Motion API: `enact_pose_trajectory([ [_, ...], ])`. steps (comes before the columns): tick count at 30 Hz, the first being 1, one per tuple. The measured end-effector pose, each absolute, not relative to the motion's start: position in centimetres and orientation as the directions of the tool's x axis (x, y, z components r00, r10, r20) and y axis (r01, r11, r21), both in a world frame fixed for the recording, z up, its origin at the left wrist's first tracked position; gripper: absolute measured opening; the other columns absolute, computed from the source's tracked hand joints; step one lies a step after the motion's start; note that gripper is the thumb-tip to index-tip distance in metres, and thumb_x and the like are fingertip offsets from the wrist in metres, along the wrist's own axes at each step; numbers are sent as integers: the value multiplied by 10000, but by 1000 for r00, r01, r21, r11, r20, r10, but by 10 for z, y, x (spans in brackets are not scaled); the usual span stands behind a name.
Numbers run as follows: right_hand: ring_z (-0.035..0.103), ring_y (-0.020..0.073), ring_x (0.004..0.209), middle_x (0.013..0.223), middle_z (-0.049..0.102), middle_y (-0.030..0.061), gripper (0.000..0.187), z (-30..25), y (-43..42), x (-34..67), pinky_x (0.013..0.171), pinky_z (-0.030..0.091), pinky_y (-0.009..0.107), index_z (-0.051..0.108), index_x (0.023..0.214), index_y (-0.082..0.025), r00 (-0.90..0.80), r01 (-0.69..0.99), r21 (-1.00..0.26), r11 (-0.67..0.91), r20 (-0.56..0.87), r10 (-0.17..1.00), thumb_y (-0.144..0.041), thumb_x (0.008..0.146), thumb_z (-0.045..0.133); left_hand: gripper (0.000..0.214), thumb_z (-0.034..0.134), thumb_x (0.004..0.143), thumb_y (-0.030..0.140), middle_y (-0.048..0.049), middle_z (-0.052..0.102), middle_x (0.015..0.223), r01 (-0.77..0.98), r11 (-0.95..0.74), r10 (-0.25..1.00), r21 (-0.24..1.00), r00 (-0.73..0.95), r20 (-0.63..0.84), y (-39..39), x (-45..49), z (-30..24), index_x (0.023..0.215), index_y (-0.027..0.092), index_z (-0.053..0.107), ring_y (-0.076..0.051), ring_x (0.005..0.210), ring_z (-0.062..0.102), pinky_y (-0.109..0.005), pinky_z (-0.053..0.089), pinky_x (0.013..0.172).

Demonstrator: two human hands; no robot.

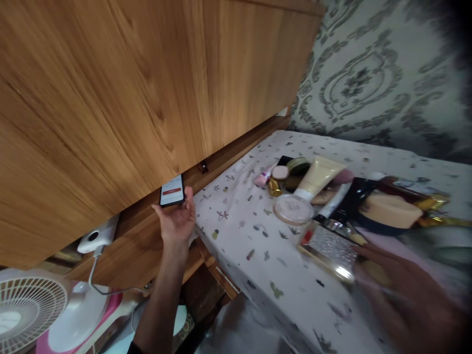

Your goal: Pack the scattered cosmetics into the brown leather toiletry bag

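Observation:
My left hand [177,220] reaches up to the wooden headboard ledge and holds a black phone [171,191] with a lit screen by its lower edge, fingers wrapped around it. My right hand [409,295] is a dark blur low at the right, hovering over the bed near a glittery silver case [332,248]; its fingers are smeared by motion. A heap of cosmetics lies on the patterned bed sheet [243,231]: a cream tube [320,175], a round clear-lidded jar [293,209], a black compact with a beige sponge [387,209].
A large wooden panel [129,88] fills the upper left. A white charger block with cable [96,238] sits on the ledge. A white and pink fan [33,309] stands at the lower left. Patterned wallpaper [368,73] backs the bed.

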State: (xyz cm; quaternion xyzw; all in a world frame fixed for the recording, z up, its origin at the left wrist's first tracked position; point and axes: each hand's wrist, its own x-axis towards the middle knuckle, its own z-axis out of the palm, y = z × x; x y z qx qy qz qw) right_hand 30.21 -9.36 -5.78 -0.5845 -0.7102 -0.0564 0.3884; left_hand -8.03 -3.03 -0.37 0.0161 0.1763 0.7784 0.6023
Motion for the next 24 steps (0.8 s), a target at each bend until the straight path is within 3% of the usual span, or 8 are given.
enact_pose_trajectory([
  [4,647,300,1093,1156,689,129,337,-45,-94,291,935,547,495,612,1144,-264,-52,880,-326,346,657,752,-494,1012,404,732,307,987,678,-188,732,1082,-953,-161,940,256,-227,-255,-43,-69,0,1429,108,434,-219,937,754,-244,620,651],
  [7,629,290,1136,1212,673,112,289,-39,-99,288,953,545,481,608,1191,-248,-33,875,-361,321,618,785,-396,1001,449,401,397,1042,417,-120,750,994,-883,-33,948,469,-175,-265,-54,-41,5,1272,138,569,-171,872,753,-190,591,607],
  [10,609,284,1162,1236,657,120,286,-37,-100,288,970,536,465,615,1205,-228,8,875,-387,292,614,789,-346,991,466,210,617,927,327,-80,745,970,-478,3,998,878,-57,-35,-63,5,15,1068,184,682,-193,889,730,-230,592,657],
  [12,606,287,1136,1217,655,137,282,-37,-101,289,966,531,460,626,1191,-202,26,891,-369,264,624,781,-323,987,474,229,716,846,325,-101,733,1082,-56,-206,966,977,149,212,-63,38,21,1044,213,729,-253,1064,682,-354,578,899],
  [14,593,306,1138,1212,653,153,290,-36,-101,290,963,519,482,637,1192,-183,45,930,-310,196,626,779,-308,981,483,274,703,845,295,-121,671,1278,257,-500,841,827,372,393,-55,69,24,1110,240,745,-318,1303,538,-507,371,1160],
  [17,516,369,1262,1331,606,172,313,-29,-102,290,1029,438,594,648,1212,-189,126,979,-205,-5,581,804,-331,962,524,371,580,909,257,-114,485,1521,481,-695,713,533,557,427,-24,102,20,1265,276,682,-388,1489,276,-686,117,1195],
  [21,326,421,1442,1562,406,164,457,-7,-92,285,1086,345,667,565,1385,-235,303,948,-209,-239,362,882,-377,950,566,536,587,902,297,-69,209,1666,681,-635,770,364,593,235,30,126,12,1434,334,532,-429,1509,181,-694,250,1150],
  [24,239,419,1493,1650,245,140,557,11,-73,281,1049,427,603,453,1495,-300,344,918,-274,-286,193,919,-352,954,573,550,595,903,349,-70,212,1641,735,-623,782,268,592,194,56,137,14,1445,348,508,-419,1480,235,-612,336,1141],
])
